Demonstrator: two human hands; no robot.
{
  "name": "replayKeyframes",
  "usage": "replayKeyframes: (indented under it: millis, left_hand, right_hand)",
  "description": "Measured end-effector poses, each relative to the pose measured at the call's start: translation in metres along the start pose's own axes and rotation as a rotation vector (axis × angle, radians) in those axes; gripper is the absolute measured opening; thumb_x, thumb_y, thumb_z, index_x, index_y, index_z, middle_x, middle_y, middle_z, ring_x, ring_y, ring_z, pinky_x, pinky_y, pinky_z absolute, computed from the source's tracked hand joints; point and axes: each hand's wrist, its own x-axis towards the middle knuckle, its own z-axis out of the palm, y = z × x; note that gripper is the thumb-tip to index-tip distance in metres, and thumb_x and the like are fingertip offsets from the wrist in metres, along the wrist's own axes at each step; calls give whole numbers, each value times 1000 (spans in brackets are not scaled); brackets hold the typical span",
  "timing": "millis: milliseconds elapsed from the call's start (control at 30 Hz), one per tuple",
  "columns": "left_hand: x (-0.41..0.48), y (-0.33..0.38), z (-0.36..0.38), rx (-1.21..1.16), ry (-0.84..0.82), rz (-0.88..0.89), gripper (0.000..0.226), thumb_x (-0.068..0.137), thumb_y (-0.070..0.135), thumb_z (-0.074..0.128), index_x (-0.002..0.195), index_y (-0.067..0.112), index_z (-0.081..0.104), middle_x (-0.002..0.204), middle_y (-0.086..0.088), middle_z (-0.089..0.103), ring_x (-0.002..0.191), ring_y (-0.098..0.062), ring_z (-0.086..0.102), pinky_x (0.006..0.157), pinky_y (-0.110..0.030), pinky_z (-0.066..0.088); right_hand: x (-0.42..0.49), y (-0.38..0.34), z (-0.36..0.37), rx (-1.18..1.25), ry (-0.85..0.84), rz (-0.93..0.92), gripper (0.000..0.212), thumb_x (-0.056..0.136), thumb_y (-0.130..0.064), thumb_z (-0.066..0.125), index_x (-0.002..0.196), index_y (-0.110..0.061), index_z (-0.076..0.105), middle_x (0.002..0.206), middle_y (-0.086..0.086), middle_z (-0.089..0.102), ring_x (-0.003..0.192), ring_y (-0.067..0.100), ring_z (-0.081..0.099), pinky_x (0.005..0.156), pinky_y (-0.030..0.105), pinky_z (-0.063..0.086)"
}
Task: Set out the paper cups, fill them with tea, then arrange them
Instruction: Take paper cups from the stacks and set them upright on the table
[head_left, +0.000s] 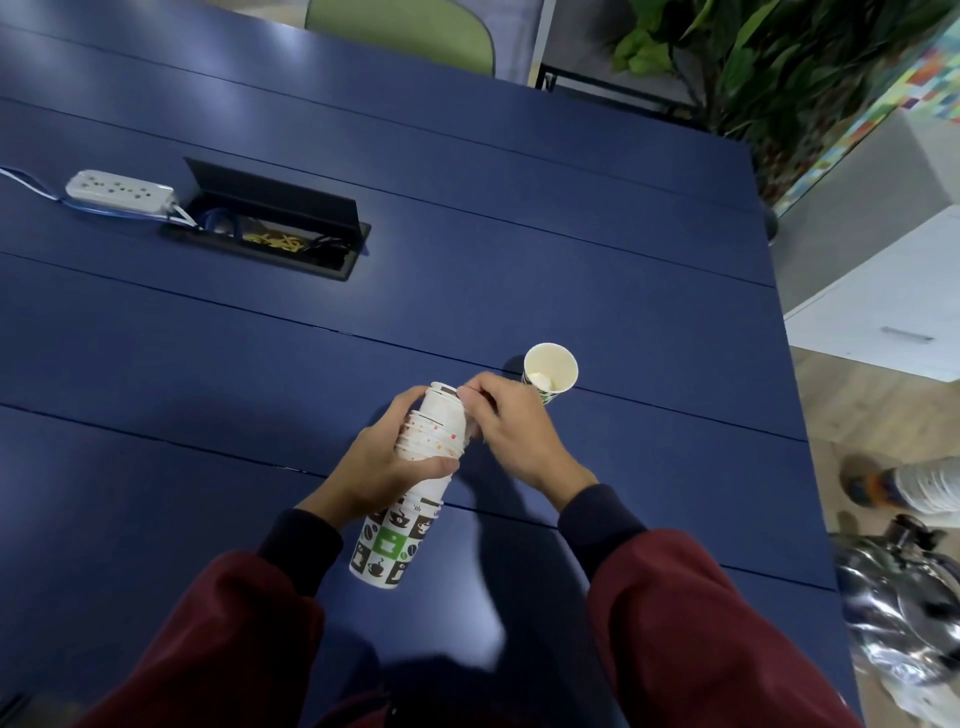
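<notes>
Scanning the blue worktop (519, 234), this job looks barely begun. The stack of cups (396, 540) is up in the hands, tilted with its far end away from the person, and plenty of cups are nested in it. Only 1 paper cup (550, 369) is set out. It stands upright just beyond the right hand (511, 431) with something pale at the bottom, and no tea is visible. So most of the setting out is left, and all the filling and arranging.

Now the hands! The left hand (387, 462) wraps round the middle of the stack, its thumb across the near side. The right hand arches over the far end, and its fingers (475, 397) pinch there, which looks like peeling off the next cup.
</notes>
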Motion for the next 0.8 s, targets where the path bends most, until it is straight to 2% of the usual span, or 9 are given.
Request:
replayKeyframes:
  millis: [67, 167, 233, 300, 400, 533, 633, 700, 800]
  left_hand:
    - [2, 0, -2, -2, -3, 6, 84, 68, 35, 83, 140, 42, 40, 118, 7, 68, 99, -11, 69, 86, -34, 58]
    - [4, 0, 0, -2, -7, 7, 78, 74, 25, 85, 138, 40, 43, 112, 9, 71, 95, -7, 70, 81, -25, 55]
    - [4, -2, 3, -42, 9, -16, 76, 74, 24, 86, 136, 39, 44, 113, 9, 70, 94, -7, 70, 80, -24, 56]
    - [6, -5, 4, -94, 23, -34, 78, 70, 30, 86, 137, 39, 46, 116, 8, 70, 97, -9, 71, 86, -32, 58]
    - [11, -8, 2, -117, 25, -51, 73, 71, 31, 85, 135, 35, 51, 113, 9, 72, 98, -10, 71, 88, -36, 57]
    - [14, -15, 0, -130, 24, -81, 68, 71, 37, 85, 132, 33, 55, 114, 4, 73, 100, -16, 72, 91, -47, 57]
    - [11, -22, 0, -143, 37, -107, 69, 72, 37, 85, 133, 31, 55, 116, 2, 72, 101, -19, 72, 91, -51, 58]
    - [12, -25, 1, -149, 37, -118, 70, 71, 38, 86, 134, 33, 54, 116, 2, 72, 101, -18, 72, 91, -51, 57]
    - [14, -23, 4, -142, 44, -106, 67, 71, 39, 85, 131, 35, 56, 114, 5, 72, 100, -15, 72, 90, -48, 58]
  right_hand:
    - [7, -5, -4, -41, 51, -11, 23, 103, -20, 53, 86, -10, 65, 73, -5, 64, 67, 14, 57, 69, 33, 48]
    - [21, -6, -19, -93, 269, -33, 24, 104, -19, 52, 85, -9, 62, 76, -1, 63, 68, 17, 55, 66, 33, 43]
    - [32, -6, -31, -202, 335, -96, 21, 102, -15, 53, 87, -7, 65, 80, 4, 65, 71, 20, 56, 67, 32, 41]
    - [44, -7, -35, -309, 270, -120, 17, 101, -9, 53, 101, -3, 69, 95, 11, 69, 86, 29, 62, 74, 35, 43]
    - [56, -8, -26, -356, 74, -31, 35, 97, 3, 48, 129, -3, 62, 123, 18, 66, 111, 37, 59, 90, 40, 46]
    - [62, 1, -19, -366, -88, 71, 57, 92, 9, 43, 146, -8, 48, 139, 15, 57, 125, 37, 52, 99, 38, 42]
    - [58, 9, -12, -311, -57, 51, 58, 94, 5, 47, 150, -11, 44, 154, 8, 45, 133, 32, 49, 110, 41, 39]
    - [48, 12, -6, -229, 53, -14, 45, 97, -5, 54, 142, -12, 53, 147, 5, 52, 123, 27, 58, 106, 40, 44]
    - [29, 15, 6, -181, 59, -44, 20, 101, -23, 55, 109, -14, 71, 111, 2, 68, 94, 17, 60, 89, 35, 47]
